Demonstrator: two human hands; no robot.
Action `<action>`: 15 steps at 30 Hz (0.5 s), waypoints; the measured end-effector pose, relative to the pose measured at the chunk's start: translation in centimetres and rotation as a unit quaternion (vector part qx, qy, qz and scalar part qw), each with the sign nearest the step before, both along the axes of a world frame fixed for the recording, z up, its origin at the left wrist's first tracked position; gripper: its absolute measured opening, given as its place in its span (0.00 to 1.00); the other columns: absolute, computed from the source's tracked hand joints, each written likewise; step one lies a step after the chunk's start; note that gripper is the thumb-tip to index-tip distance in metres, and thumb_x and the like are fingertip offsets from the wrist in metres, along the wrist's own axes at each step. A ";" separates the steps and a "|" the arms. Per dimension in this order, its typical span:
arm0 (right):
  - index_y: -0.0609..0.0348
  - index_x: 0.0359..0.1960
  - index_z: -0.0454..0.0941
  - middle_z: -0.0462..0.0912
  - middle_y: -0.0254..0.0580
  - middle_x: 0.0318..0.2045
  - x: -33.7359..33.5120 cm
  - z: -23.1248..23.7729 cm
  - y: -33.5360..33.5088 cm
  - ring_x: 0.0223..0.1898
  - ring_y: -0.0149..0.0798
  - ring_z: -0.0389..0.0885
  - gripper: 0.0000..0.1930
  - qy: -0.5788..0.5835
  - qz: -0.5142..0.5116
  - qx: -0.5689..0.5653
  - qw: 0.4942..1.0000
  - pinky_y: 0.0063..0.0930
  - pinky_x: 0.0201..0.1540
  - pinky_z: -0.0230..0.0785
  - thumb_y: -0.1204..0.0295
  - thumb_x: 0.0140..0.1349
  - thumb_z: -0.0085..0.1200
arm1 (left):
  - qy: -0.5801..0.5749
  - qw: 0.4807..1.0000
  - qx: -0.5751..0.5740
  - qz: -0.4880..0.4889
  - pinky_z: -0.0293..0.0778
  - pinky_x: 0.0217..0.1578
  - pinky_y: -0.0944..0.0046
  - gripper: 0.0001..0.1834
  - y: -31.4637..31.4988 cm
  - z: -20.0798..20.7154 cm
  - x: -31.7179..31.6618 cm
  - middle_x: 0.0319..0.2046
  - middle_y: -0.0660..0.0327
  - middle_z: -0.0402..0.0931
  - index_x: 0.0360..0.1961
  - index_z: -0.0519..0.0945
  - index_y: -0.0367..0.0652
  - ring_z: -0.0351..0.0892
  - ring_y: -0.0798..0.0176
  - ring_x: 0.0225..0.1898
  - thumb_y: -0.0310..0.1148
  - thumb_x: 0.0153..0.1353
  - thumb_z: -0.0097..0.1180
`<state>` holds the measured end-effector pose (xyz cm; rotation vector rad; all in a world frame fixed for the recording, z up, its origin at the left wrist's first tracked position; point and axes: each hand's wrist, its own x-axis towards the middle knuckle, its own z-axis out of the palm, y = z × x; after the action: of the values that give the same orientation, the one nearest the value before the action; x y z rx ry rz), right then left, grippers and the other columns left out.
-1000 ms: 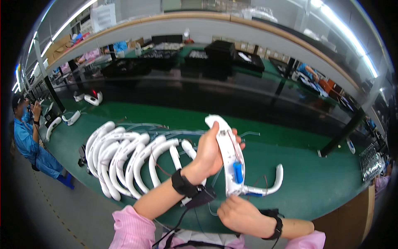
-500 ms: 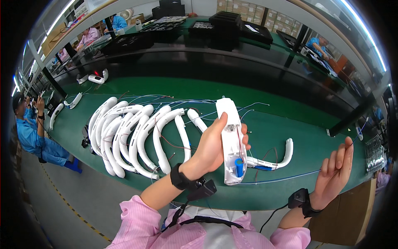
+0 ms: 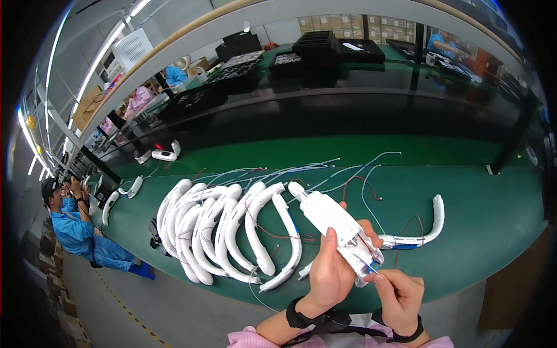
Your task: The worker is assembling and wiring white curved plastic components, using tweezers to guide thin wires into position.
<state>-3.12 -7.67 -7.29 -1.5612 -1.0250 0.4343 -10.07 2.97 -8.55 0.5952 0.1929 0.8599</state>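
My left hand (image 3: 331, 281) is closed around a long white plastic housing (image 3: 329, 217), which it holds tilted above the table. Thin red wires show in the open lower part of the housing. There, the fingertips of my right hand (image 3: 400, 296) pinch a thin blue cable (image 3: 371, 268) close to the housing's end. The blue cylinder inside is mostly hidden now. Just right of the housing, a curved white arm piece (image 3: 436, 223) with a blue section lies on the table.
Several curved white arm pieces (image 3: 232, 232) with loose wires lie in a row on the green table (image 3: 464, 174) at left. Small white devices (image 3: 165, 155) stand farther back left. A person in blue (image 3: 75, 226) works at the far left. Black trays (image 3: 362, 52) sit behind the dark ledge.
My right hand has come in from the far right to the housing's lower end. The housing, in my left hand, has tilted and turned. The whole view has shifted.
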 end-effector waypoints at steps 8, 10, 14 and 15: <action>0.66 0.28 0.77 0.71 0.36 0.12 1.3 -0.2 0.7 0.12 0.24 0.65 0.04 -0.012 0.047 0.005 0.999 0.19 0.16 0.56 0.80 0.57 0.49 | 0.026 0.998 0.054 -0.003 0.64 0.47 0.52 0.26 -0.7 -0.5 1.2 0.37 0.52 0.66 0.62 0.49 0.46 0.69 0.55 0.40 0.47 0.66 0.24; 0.66 0.26 0.75 0.73 0.38 0.14 0.8 0.4 1.1 0.12 0.30 0.69 0.04 -0.033 0.045 0.007 0.998 0.24 0.16 0.60 0.78 0.56 0.50 | 0.022 0.997 0.067 -0.016 0.63 0.47 0.54 0.27 -0.9 -0.8 0.8 0.38 0.51 0.67 0.62 0.48 0.46 0.69 0.56 0.41 0.48 0.66 0.25; 0.63 0.32 0.73 0.73 0.40 0.16 0.1 0.6 1.8 0.15 0.37 0.73 0.07 -0.161 0.032 -0.058 0.985 0.29 0.18 0.64 0.74 0.55 0.54 | 0.063 0.981 0.183 -0.014 0.67 0.41 0.65 0.35 -0.9 -2.6 0.0 0.42 0.50 0.65 0.62 0.38 0.40 0.67 0.64 0.43 0.52 0.64 0.31; 0.62 0.35 0.72 0.74 0.41 0.18 -0.5 0.9 1.8 0.17 0.38 0.74 0.09 -0.180 0.035 -0.083 0.980 0.29 0.19 0.65 0.73 0.54 0.56 | 0.040 0.980 0.194 0.013 0.67 0.43 0.63 0.34 -0.8 -2.7 -0.4 0.43 0.50 0.65 0.62 0.38 0.41 0.67 0.63 0.43 0.50 0.65 0.30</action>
<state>-3.57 -5.83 -6.37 -1.7989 -1.3517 0.2949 -10.43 2.20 -11.24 0.9943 0.1061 0.9064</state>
